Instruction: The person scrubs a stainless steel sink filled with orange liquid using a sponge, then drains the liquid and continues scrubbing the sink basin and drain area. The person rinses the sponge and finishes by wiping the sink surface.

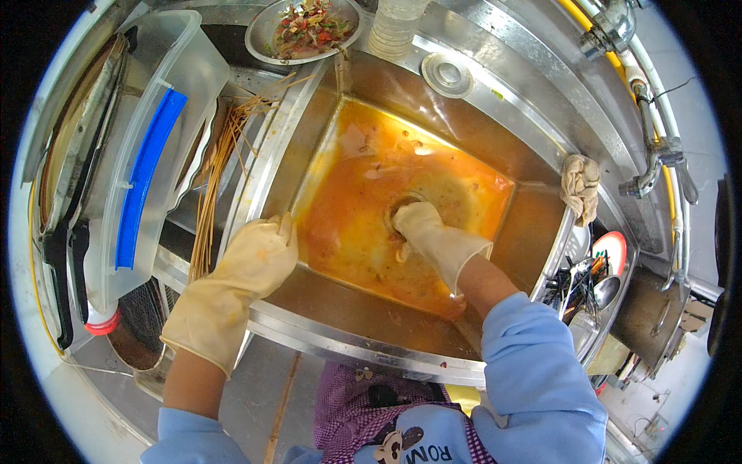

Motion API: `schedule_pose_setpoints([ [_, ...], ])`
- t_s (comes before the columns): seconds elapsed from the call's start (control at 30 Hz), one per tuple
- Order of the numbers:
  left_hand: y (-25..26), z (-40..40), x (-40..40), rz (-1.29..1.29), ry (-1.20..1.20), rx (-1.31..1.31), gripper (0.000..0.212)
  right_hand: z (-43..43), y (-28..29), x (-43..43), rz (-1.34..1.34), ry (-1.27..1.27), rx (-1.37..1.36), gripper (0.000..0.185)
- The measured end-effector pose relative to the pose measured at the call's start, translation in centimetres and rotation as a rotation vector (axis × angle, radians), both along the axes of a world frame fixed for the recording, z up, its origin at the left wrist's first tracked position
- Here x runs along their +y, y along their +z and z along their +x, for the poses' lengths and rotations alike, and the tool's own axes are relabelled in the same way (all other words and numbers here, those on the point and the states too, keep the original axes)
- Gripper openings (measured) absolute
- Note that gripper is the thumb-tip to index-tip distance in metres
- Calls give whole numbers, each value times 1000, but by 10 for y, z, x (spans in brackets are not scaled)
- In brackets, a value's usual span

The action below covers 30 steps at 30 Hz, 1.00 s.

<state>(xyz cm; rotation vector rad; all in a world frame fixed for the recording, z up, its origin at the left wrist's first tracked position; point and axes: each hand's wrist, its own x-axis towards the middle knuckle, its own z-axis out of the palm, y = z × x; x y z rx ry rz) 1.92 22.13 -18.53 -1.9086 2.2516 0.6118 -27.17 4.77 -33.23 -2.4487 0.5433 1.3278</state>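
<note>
My left hand (255,255), in a cream rubber glove, rests at the left rim of a stainless steel sink (371,336). Its fingers bend towards the inside of the basin; whether they grip the rim is unclear. Orange, oily liquid (348,220) with small food bits covers the basin floor. My right hand (420,220), in a matching glove, reaches down to the round drain opening (396,203) in the basin. The fingertips of that hand are hidden, so anything in them cannot be seen. A pale scrap (402,253) lies just below the glove.
Bamboo skewers (217,174) and a clear plastic bin (156,145) stand left. Behind the sink are a metal bowl of food scraps (313,29), a clear ribbed container (397,26) and a drain strainer (447,75). A cloth (579,182), utensils (591,284) and a tap (649,156) are right.
</note>
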Motion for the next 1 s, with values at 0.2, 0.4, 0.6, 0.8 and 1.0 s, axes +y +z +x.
schedule_pose_setpoints([
  [0.2,8,-4,-1,33,253,163,23,14,-17,-18,199,-310,93,50],
  [0.4,-3,0,4,-92,110,124,18,-6,-37,-26,376,-503,-96,55],
  [0.6,-2,0,3,8,142,96,25,-15,-37,-6,311,-775,-154,18],
  [0.8,15,-3,1,105,374,294,40,-29,13,13,513,-1397,-424,24],
  [1.0,23,-1,0,200,411,387,53,-4,71,-13,470,-1391,-762,26],
])
